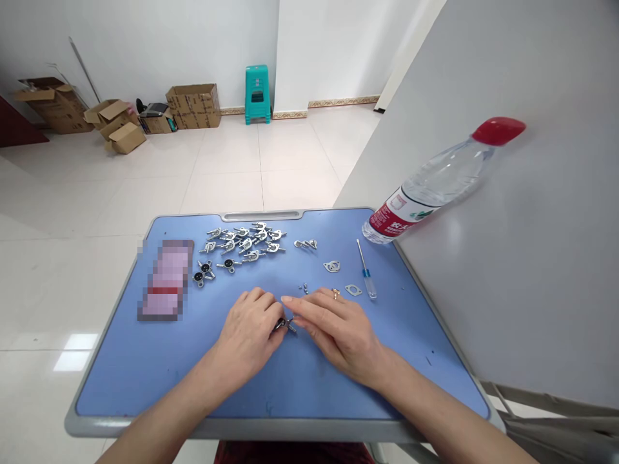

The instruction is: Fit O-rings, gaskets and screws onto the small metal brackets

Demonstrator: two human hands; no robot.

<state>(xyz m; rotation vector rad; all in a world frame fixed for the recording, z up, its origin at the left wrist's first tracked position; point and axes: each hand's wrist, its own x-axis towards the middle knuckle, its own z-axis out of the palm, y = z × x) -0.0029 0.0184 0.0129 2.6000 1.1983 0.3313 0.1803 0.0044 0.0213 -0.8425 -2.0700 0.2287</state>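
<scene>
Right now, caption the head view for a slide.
Left hand holding a small metal part, right hand beside it, over a blue tabletop.

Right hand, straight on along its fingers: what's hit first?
Likely the small black-and-silver metal fitting in the left hand, right by the right hand; depth is unclear, so the left hand itself could come first.

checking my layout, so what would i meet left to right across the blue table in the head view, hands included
Pixelated rectangular item → left hand → small metal part → right hand → water bottle with a red cap
</scene>
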